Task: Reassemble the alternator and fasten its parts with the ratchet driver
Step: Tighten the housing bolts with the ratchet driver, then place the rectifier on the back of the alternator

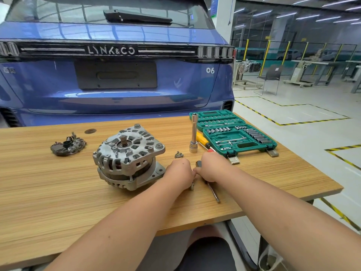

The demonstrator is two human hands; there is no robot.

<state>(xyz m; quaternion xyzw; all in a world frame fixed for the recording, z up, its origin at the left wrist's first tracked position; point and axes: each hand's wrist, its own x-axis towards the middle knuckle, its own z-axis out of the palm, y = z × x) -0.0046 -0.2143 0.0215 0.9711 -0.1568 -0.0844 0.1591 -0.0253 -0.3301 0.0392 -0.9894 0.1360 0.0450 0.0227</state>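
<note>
**Both hands on ratchet driver, alternator sitting free on bench**

Forearms come in from the bottom edge, meeting right of centre on the wooden table (58,192).

Blue car (117,85) fills the background behind the table, tailgate facing the camera.

Green socket set case (234,132) lies open at the far right of the table, sockets and bits in their slots.

Alternator (129,157) sits mid-table, shaft end up, tilted a little, touched by neither hand. Left hand is just beside its lower right lug.

Rectifier/cover part (68,146) is well apart on the far left of the table.

Left hand (180,173) and right hand (212,167) are knuckle to knuckle, both curled round the ratchet driver (213,190). Its shaft sticks out below the right hand, its dark end shows above the fingers. Exact finger placement is hidden.

Long socket (194,133) stands upright just behind the right hand, near the case.

Yellow-handled screwdriver (203,141) lies between socket and case.

Small screws (178,154) sit in a loose pile between alternator and socket.
</note>
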